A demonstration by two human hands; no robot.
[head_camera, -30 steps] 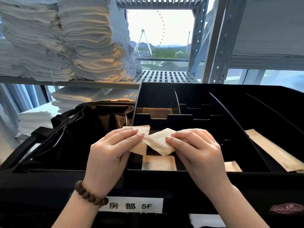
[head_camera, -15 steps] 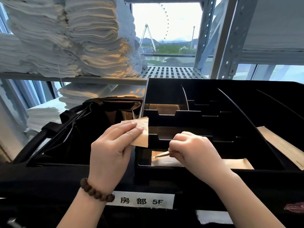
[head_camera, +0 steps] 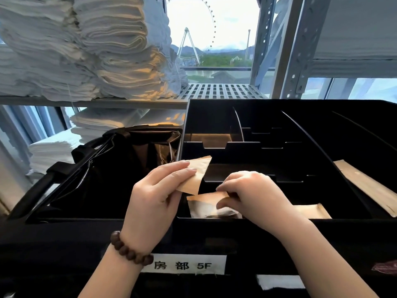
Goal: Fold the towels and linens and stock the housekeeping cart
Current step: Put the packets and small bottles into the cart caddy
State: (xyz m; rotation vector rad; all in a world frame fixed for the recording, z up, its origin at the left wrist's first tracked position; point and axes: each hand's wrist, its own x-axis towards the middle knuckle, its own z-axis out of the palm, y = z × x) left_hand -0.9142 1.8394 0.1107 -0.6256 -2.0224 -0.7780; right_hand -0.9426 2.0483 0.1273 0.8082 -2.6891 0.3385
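Now one packet (head_camera: 206, 202) is lowered into the tray's (head_camera: 348, 220) front-left corner, pinched by the right hand (head_camera: 255, 194) — a second packet (head_camera: 196, 179) is gripped by the left hand (head_camera: 156, 190).

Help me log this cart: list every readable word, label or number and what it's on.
"房部 5F": white label on the cart front; its left end is hidden by the bracelet.
Dark red sticker, lower right: too blurred to read.
The paper packets: no print legible.
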